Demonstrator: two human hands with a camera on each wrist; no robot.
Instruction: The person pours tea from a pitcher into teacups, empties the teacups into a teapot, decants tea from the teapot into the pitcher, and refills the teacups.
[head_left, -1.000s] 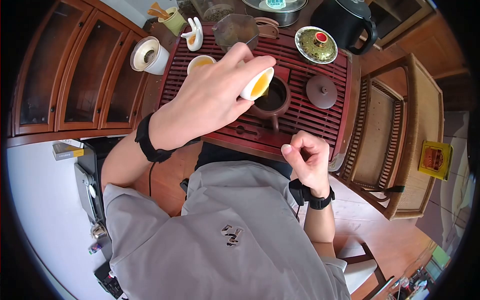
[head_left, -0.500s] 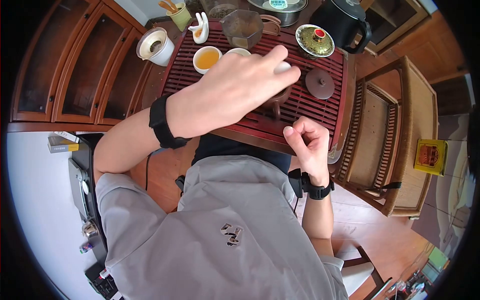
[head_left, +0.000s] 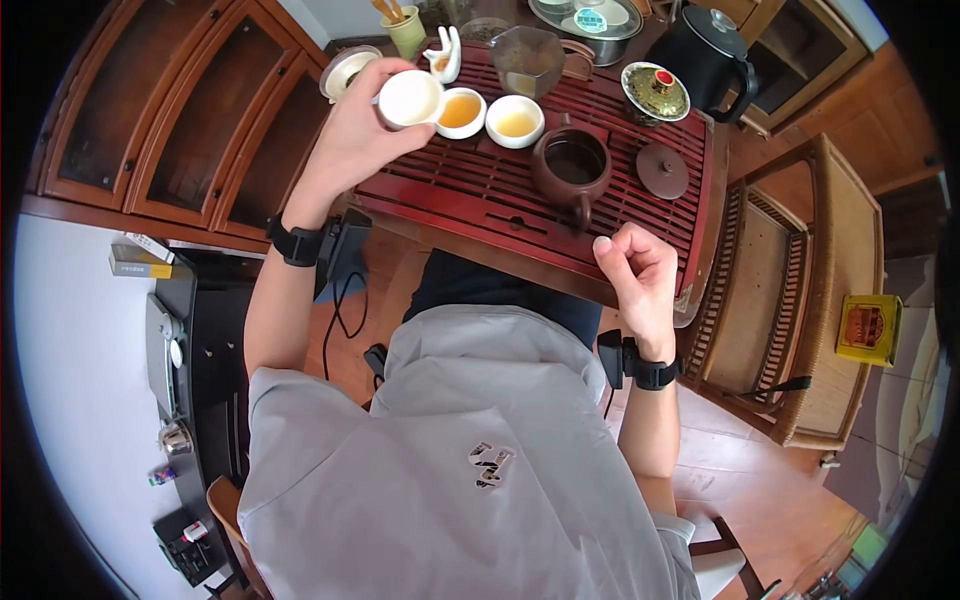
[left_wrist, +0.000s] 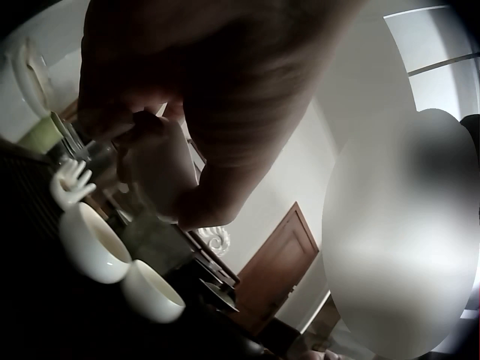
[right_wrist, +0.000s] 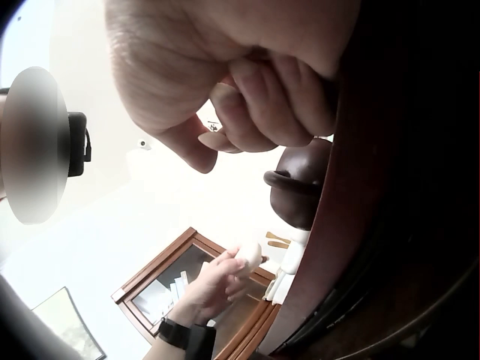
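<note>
In the head view my left hand [head_left: 365, 140] grips a small white teacup [head_left: 410, 98] between thumb and fingers, its white inside facing up toward the camera. Just right of it stand a white teacup of amber tea [head_left: 461, 113] and another of paler tea [head_left: 515, 122]. A brown clay teapot [head_left: 572, 170] sits lidless on the slatted red tea tray [head_left: 440, 205]; its lid [head_left: 662, 172] lies to the right. My right hand [head_left: 640, 270] is at the tray's front edge, fingers loosely curled around nothing. The right wrist view shows those curled fingers [right_wrist: 259, 105] near the teapot.
At the tray's back are a white hand-shaped ornament [head_left: 445, 55], a clear glass pitcher [head_left: 527, 62] and a patterned lidded bowl [head_left: 656, 92]. A black kettle [head_left: 705, 50] stands behind the tray's right corner, and a wicker-topped rattan stand [head_left: 835, 290] is to the right.
My left hand has moved left from above the teapot with the teacup. The cup, tipped with yellow tea in it a second ago, now shows a white inside. My right hand keeps its pose.
</note>
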